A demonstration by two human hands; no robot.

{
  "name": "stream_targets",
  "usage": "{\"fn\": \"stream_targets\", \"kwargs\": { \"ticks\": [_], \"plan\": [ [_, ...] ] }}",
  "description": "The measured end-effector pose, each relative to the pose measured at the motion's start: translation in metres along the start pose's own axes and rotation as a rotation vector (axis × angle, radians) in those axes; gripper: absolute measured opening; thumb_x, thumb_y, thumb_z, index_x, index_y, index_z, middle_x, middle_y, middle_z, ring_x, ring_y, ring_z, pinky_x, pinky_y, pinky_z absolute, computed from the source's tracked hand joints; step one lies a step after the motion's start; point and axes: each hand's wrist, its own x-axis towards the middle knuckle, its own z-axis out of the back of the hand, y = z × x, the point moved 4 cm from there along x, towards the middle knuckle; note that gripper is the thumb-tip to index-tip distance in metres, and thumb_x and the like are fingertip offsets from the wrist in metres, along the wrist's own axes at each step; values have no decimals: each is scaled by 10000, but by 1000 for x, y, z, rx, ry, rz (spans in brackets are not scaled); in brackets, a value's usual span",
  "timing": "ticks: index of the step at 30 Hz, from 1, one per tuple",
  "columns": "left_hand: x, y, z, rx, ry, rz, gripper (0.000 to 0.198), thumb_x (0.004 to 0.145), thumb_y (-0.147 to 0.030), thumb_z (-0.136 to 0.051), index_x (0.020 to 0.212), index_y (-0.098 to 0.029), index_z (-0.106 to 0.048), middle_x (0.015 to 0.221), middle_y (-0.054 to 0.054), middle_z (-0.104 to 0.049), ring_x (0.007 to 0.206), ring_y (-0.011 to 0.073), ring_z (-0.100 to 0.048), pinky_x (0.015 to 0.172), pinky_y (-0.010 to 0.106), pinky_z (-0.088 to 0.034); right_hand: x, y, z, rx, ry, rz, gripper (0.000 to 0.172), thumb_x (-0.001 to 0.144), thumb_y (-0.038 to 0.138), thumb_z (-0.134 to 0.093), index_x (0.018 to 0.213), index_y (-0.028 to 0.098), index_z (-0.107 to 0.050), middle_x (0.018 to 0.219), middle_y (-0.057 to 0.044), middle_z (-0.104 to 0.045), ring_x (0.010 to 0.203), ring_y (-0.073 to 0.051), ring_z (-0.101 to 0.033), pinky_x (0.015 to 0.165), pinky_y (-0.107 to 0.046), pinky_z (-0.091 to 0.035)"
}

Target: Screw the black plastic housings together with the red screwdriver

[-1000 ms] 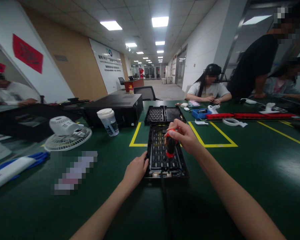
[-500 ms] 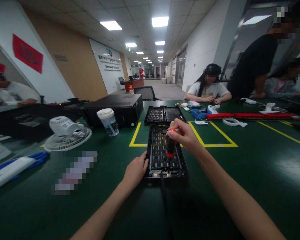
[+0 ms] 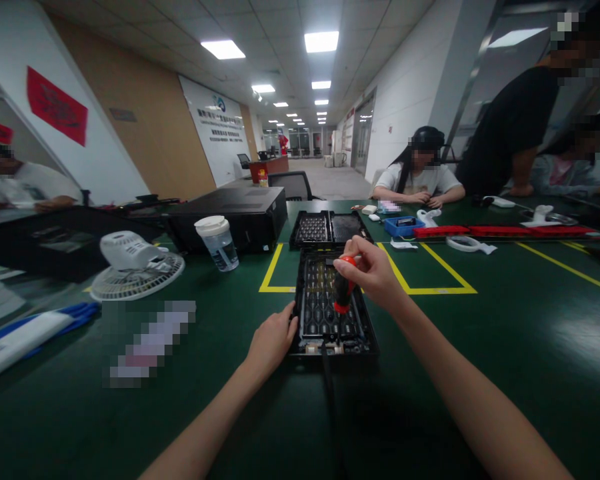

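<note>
A black rectangular case [image 3: 313, 323] with a patterned inside lies on the green table, a dark cable running from its near edge. My left hand [image 3: 273, 337] rests against its left side, fingertips on the rim. In my right hand [image 3: 370, 267] is a red and black screwdriver [image 3: 344, 290], gripped by the top of its handle and pointing down to the near right part of the case. Exactly what its tip touches is too small to tell. Behind the case sits another open black case [image 3: 313, 228] with two halves.
To the left are a white fan [image 3: 137, 277], a lidded clear cup [image 3: 219, 243] and a large black box [image 3: 230, 210]. A blue tray [image 3: 403, 227], red strips [image 3: 495, 232] and a white ring-shaped part [image 3: 463, 245] lie to the right. Other people sit or stand around the table.
The screwdriver handle is slightly more to the right and turned a little in my right hand's fingers. My left hand has kept its place on the case.
</note>
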Motion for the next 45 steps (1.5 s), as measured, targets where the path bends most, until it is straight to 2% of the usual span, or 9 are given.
{"fn": "stream_targets", "kwargs": {
  "ticks": [18, 26, 45],
  "plan": [
    [0, 2, -2, 0, -7, -11, 434, 886, -382, -283, 1286, -233, -361, 965, 85, -628, 864, 186, -604, 736, 277, -433, -4, 6, -2, -190, -109, 9, 303, 752, 310, -572, 629, 189, -323, 569, 68, -281, 423, -38, -253, 368, -194, -171],
    [0, 1, -1, 7, 5, 2, 438, 886, -382, -285, 1291, -231, -358, 967, 88, -626, 864, 183, -605, 742, 273, -434, -5, 7, -2, -363, -198, 30, 304, 761, 312, -556, 611, 189, -322, 555, 57, -309, 458, -58, -292, 416, -201, -223],
    [-1, -1, 1, 14, 13, 7, 437, 887, -371, -288, 1292, -224, -358, 983, 88, -627, 891, 186, -599, 764, 278, -428, -12, 21, -8, -678, -393, 145, 328, 764, 277, -542, 585, 199, -278, 518, 50, -337, 473, -86, -301, 481, -236, -255]
  ]
}}
